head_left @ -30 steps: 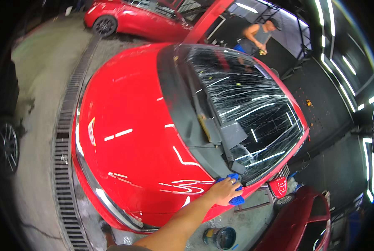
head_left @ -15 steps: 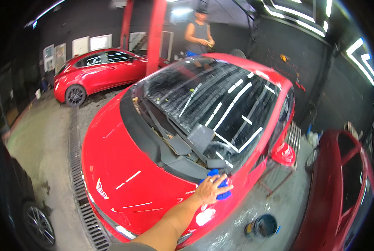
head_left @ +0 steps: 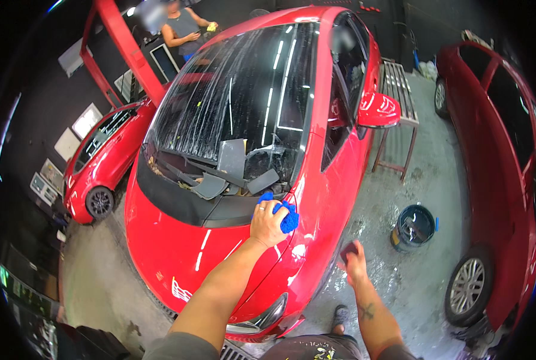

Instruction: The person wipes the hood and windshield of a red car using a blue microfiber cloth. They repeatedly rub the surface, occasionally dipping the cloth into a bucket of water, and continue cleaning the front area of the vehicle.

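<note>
My left hand (head_left: 268, 225) is closed around a blue microfiber cloth (head_left: 289, 221). It presses the cloth on the red car (head_left: 172, 243), at the rear corner of the hood near the foot of the windshield (head_left: 220, 102). Whitish streaks run over that glass. My right hand (head_left: 355, 264) is apart from the bodywork, low beside the fender. Its fingers are smeared by motion, and whether they hold anything does not show. Several loose dark grey panels (head_left: 211, 185) lie at the windshield's base, just beyond my left hand.
On the wet floor at right stands a dark bucket (head_left: 413, 228). A metal slatted bench (head_left: 400, 90) is beside the car door, behind the red side mirror (head_left: 379, 110). Other red cars flank the left and right. A person (head_left: 182, 30) stands past the windshield, holding something yellow.
My view has swung to the right and come closer over the car. The right hand has entered the picture. My left hand has gathered the blue cloth into its grip; earlier its fingers were spread over it.
</note>
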The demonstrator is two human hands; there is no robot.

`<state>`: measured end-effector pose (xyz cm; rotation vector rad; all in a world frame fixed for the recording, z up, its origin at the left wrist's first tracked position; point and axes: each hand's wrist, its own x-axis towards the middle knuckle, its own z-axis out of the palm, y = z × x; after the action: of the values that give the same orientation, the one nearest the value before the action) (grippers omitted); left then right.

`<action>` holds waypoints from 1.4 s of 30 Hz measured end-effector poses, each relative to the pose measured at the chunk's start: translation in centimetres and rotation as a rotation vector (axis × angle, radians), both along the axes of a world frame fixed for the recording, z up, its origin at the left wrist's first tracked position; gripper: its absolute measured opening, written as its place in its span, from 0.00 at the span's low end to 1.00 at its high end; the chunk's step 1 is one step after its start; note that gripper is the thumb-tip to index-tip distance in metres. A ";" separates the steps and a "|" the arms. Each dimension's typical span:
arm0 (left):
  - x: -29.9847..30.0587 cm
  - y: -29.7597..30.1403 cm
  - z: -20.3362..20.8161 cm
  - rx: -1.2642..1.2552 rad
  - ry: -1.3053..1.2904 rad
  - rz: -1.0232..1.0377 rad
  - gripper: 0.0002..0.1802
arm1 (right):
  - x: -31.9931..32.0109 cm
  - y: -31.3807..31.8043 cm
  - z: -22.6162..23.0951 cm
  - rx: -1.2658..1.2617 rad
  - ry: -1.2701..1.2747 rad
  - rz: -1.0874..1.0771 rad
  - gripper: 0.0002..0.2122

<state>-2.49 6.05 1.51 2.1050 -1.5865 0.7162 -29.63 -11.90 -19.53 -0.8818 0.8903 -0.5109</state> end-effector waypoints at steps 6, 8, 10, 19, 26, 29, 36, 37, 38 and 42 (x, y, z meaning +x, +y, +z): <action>0.0 -3.5 3.7 -0.108 0.197 0.071 0.27 | 12.2 -0.7 12.4 -0.966 0.076 0.155 0.30; -0.5 -5.5 5.2 -0.229 0.321 0.132 0.24 | 14.0 1.6 13.5 -1.006 0.088 0.174 0.30; -0.7 -7.1 5.9 -0.321 0.470 0.127 0.22 | 13.7 4.3 10.2 -1.381 0.287 0.250 0.34; 1.5 -0.4 -1.8 -0.125 0.122 0.116 0.33 | 14.6 4.9 9.9 -1.524 0.105 0.354 0.32; 0.8 -1.2 -1.7 -0.126 0.140 0.089 0.37 | 11.7 4.5 5.6 -1.529 0.086 0.387 0.35; 0.8 -0.4 -2.8 -0.113 0.175 0.131 0.38 | 12.0 4.1 5.8 -1.593 0.175 0.472 0.35; 0.4 -0.7 0.9 -0.112 0.148 0.127 0.35 | 15.4 1.1 12.3 -1.551 -0.089 0.340 0.35; 0.4 -1.2 0.6 -0.138 0.165 0.102 0.35 | 12.8 1.9 9.9 -1.565 0.012 0.426 0.36; 0.3 -1.1 0.3 -0.147 0.167 0.118 0.34 | 10.2 2.7 6.6 -1.660 0.136 0.567 0.38; 0.3 0.0 -0.6 -0.124 0.155 0.155 0.34 | 14.1 1.0 10.5 -1.630 0.064 0.438 0.35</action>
<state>-2.15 6.06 0.94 2.1522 -1.2757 0.6652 -15.56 -10.87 -9.07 -2.4954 0.1253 -0.7908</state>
